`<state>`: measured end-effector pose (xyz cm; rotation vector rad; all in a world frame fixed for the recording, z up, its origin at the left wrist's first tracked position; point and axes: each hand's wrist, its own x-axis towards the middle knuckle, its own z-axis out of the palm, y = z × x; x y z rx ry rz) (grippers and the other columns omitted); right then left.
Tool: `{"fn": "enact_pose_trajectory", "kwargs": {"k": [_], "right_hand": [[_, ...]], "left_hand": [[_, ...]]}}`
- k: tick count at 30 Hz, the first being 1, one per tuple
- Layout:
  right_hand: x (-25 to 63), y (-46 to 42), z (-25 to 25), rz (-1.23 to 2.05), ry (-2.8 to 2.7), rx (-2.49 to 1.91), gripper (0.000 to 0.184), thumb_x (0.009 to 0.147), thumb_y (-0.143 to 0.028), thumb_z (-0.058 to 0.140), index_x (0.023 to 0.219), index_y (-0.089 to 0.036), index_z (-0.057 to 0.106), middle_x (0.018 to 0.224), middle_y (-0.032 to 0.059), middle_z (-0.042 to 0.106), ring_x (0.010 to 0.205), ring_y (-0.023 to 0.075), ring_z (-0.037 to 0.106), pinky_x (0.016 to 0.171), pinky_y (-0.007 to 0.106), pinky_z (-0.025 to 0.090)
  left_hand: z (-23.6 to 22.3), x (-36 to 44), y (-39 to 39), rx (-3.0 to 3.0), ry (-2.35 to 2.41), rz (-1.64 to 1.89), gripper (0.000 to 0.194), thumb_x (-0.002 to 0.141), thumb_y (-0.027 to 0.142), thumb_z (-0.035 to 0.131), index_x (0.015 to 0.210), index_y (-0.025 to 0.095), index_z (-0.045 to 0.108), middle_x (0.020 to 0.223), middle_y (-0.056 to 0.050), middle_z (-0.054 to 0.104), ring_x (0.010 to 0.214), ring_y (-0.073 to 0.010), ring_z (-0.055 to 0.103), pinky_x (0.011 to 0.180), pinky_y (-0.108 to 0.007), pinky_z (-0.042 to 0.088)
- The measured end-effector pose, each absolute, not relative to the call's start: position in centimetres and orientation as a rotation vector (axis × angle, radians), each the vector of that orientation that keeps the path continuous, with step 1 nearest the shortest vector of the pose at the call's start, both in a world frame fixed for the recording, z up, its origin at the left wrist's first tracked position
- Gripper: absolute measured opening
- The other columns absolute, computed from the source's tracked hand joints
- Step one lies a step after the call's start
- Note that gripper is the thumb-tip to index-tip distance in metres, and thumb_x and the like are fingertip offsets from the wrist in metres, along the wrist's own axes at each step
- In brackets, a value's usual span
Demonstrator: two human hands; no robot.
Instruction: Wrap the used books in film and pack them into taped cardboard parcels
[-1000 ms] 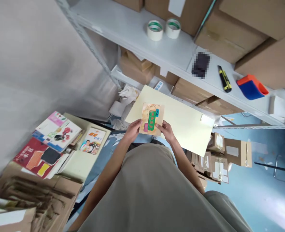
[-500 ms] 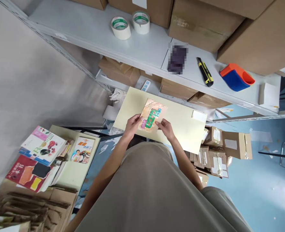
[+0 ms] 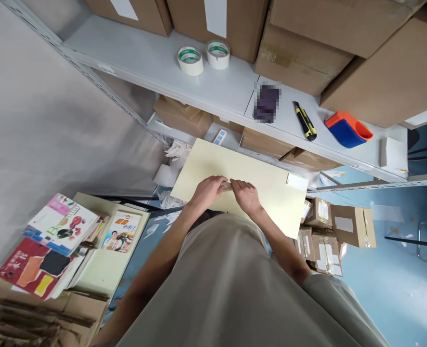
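Observation:
Over the pale yellow table (image 3: 267, 193), both of my hands grip a thin book, now turned nearly edge-on so that only a narrow strip of the book (image 3: 227, 186) shows between them. My left hand (image 3: 208, 191) curls over its left end, fingers closed. From the right, my right hand (image 3: 246, 195) closes over the other end. The cover is out of sight, and my thumbs are hidden behind the hands. A small white label pad (image 3: 297, 181) lies at the table's right side.
Above the table runs a grey shelf with tape rolls (image 3: 190, 61), a yellow-black utility knife (image 3: 305, 121), an orange-and-blue tape dispenser (image 3: 348, 129) and cardboard boxes (image 3: 307, 58). Stacked books (image 3: 60, 224) stand at left beside a flat book (image 3: 121, 232). Cartons (image 3: 325, 241) lie on the floor at right.
The book has gone from lying face-up, its orange and green cover visible, to standing nearly edge-on. Both hands have rolled over its ends and come closer together. The view has tilted up slightly.

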<state>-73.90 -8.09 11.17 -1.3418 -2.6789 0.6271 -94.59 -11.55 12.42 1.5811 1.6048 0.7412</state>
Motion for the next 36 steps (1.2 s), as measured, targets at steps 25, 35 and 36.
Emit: {"fn": "enact_pose_trajectory", "kwargs": {"k": [25, 35, 36], "right_hand": [[-74.4, -7.7, 11.1, 1.245, -1.404, -1.414, 0.070, 0.098, -0.071, 0.074, 0.149, -0.023, 0.070, 0.154, 0.0176, 0.073, 0.140, 0.0352, 0.071, 0.112, 0.050, 0.065], [-77.3, -10.3, 13.3, 1.401, -1.480, -1.406, 0.068, 0.098, -0.070, 0.079, 0.149, -0.027, 0.067, 0.147, 0.0129, 0.078, 0.133, 0.0351, 0.077, 0.101, 0.046, 0.070], [-77.3, -10.2, 13.3, 1.369, -1.467, -1.431, 0.062, 0.100, -0.068, 0.077, 0.145, -0.027, 0.068, 0.140, 0.0122, 0.080, 0.127, 0.0336, 0.078, 0.098, 0.044, 0.070]], "left_hand": [[12.8, -94.6, -14.8, 0.664, 1.449, 1.220, 0.060, 0.079, 0.074, 0.094, 0.102, 0.018, 0.089, 0.094, -0.006, 0.084, 0.093, -0.0277, 0.076, 0.084, -0.033, 0.062], [13.9, -89.7, -15.7, 0.979, 1.736, 1.165, 0.016, 0.084, 0.036, 0.093, 0.097, 0.028, 0.092, 0.094, -0.007, 0.088, 0.105, -0.0426, 0.083, 0.093, -0.042, 0.062], [13.9, -89.2, -15.8, 0.985, 1.721, 1.159, 0.018, 0.082, 0.034, 0.095, 0.100, 0.030, 0.092, 0.099, -0.007, 0.089, 0.108, -0.0443, 0.083, 0.097, -0.045, 0.062]]}}
